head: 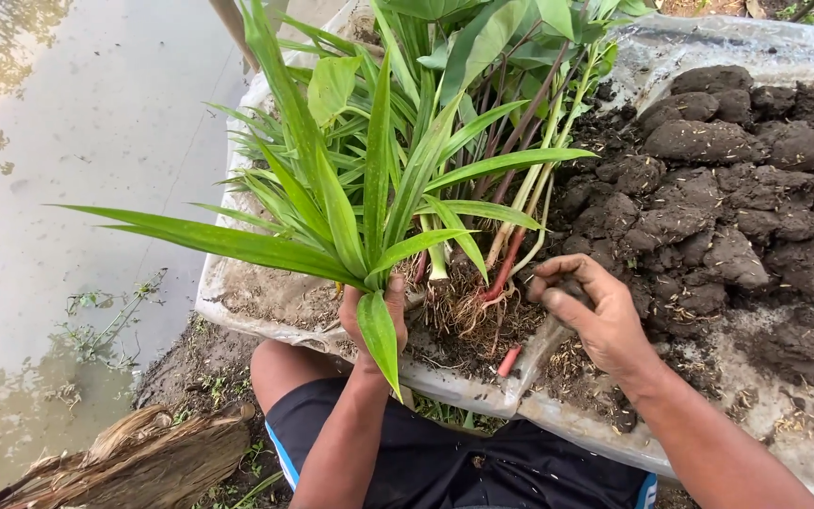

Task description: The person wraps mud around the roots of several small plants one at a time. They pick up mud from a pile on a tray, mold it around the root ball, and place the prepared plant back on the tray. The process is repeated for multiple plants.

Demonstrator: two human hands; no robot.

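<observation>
Seedling [350, 226], one, with long green strap leaves, gripped at its base by the left hand [374, 316], fingers closed around the stem just above the tub's near rim. One grey tub [266, 316] serves as landmark. Nearest, below the tub: one pair of dark shorts [463, 467] and one dry brown husk [134, 457] to its left. Right hand [586, 316], over the tub's middle, fingers curled together on a small clod of soil. One bundle of bare-rooted plants [482, 141] lies inside, beyond the seedling. Dark soil clods [718, 188], more than a dozen, fill the tub's right part. Muddy water [77, 141] lies left of the tub.
</observation>
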